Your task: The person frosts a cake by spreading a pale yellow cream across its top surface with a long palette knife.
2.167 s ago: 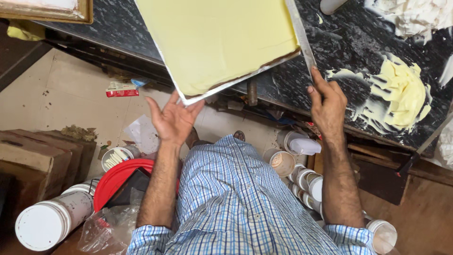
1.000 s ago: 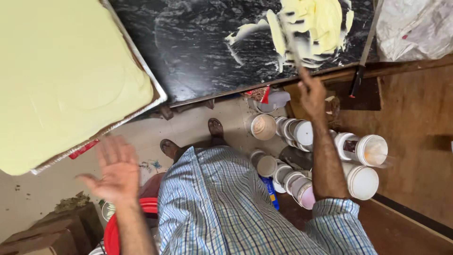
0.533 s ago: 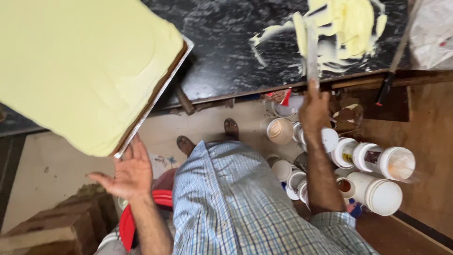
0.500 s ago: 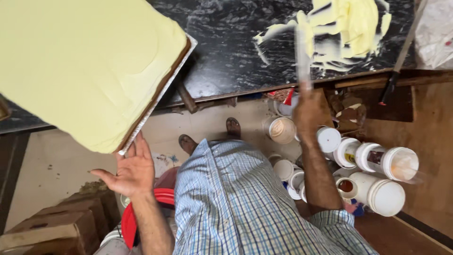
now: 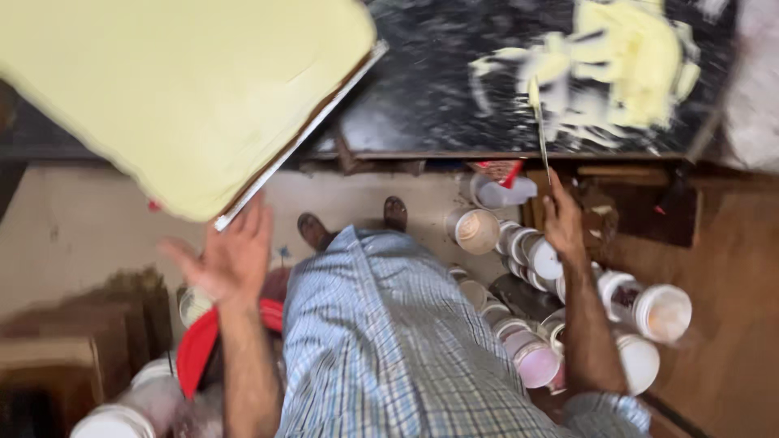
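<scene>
So there's one big flat tray covered in pale yellow cream (image 5: 187, 89), one long thin metal spatula (image 5: 541, 134), one black stone bench (image 5: 438, 97), one red plastic lid (image 5: 195, 353), and roughly a dozen white round tubs (image 5: 661, 312) on the floor, blurry though. Two hands (image 5: 231, 259).

Soft, even light; heavy motion blur throughout; edges perhaps slightly stretched.

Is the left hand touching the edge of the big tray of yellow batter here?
Touching. In the head view the left hand is open, palm up, and its fingertips meet the lower corner of the tray, with no gap visible despite some blur.
</scene>
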